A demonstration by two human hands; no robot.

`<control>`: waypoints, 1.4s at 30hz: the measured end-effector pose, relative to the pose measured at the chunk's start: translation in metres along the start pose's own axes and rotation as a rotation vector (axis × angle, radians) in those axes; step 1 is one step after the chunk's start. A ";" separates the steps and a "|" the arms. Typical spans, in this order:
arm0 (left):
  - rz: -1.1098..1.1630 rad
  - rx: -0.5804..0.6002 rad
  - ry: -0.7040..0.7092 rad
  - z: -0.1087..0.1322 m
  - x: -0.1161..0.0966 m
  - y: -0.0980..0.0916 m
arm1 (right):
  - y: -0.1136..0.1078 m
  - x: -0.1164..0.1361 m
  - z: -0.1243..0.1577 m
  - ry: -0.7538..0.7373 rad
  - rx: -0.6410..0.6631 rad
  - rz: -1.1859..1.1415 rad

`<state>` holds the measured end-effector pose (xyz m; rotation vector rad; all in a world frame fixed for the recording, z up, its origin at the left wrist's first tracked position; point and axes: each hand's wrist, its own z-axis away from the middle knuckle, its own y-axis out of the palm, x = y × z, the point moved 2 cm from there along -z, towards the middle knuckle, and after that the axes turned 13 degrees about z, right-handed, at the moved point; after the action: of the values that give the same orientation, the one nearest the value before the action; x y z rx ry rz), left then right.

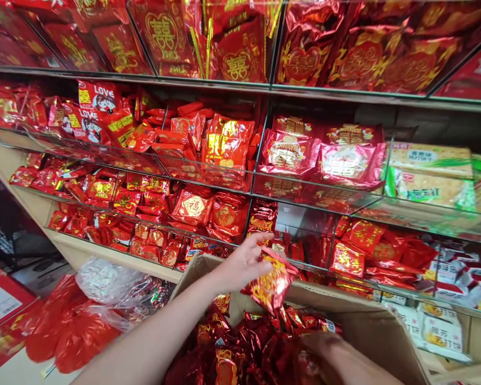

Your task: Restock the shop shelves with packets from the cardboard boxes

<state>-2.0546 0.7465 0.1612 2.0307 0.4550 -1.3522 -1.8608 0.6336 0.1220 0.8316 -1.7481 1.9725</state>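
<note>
My left hand [246, 264] is closed on a shiny red snack packet [270, 280] with gold print, raised over the far rim of an open cardboard box [369, 315]. Just beyond it, a narrow shelf compartment holds a few similar red packets [262, 214]. Inside the box lie many dark red foil packets [228, 363]. Down among them, at the box's right side, is my right hand [324, 347], smeared by motion, its fingers hidden or blurred.
Tilted shelves with clear dividers [220, 179] hold red packets in rows. Green and yellow cracker packs [428, 187] sit at the right. Red plastic bags [76, 331] and a clear bag [104, 283] lie on the left, beside a red carton [0, 305].
</note>
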 end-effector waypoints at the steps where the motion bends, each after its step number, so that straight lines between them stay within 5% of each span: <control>1: -0.003 0.051 -0.031 0.003 0.003 0.008 | -0.005 0.000 -0.003 0.019 -0.025 -0.008; 7: -0.178 0.103 -0.069 0.014 0.020 0.042 | -0.019 0.026 -0.024 -0.017 0.045 -0.346; 16: -0.144 -0.143 -0.147 0.004 0.017 0.019 | -0.009 0.022 -0.034 0.124 -0.202 -0.699; 21: 0.009 -0.181 -0.161 0.000 0.018 0.019 | -0.007 0.027 -0.035 0.126 -0.233 -0.766; 26: -0.063 -0.219 -0.050 0.001 0.020 0.021 | -0.004 0.036 -0.032 0.122 -0.225 -0.842; 30: -0.415 -0.275 0.146 0.001 0.004 0.016 | -0.021 0.038 -0.039 0.158 -0.340 -0.824; 33: -0.768 -0.336 0.285 -0.004 -0.009 0.003 | -0.049 0.034 -0.064 0.200 -0.389 -0.703; 35: -0.892 -0.343 0.235 -0.009 -0.009 -0.007 | -0.067 0.030 -0.092 0.247 -0.351 -0.515; 40: -1.190 -0.299 0.012 -0.012 0.004 -0.012 | -0.096 0.020 -0.177 0.330 -0.309 0.577; 42: -1.362 -0.269 -0.007 -0.010 0.007 -0.008 | -0.096 0.015 -0.207 0.323 -0.263 0.779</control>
<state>-2.0499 0.7591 0.1549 1.3769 2.1129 -1.7980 -1.8491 0.8500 0.1937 -0.3080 -2.2453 2.0571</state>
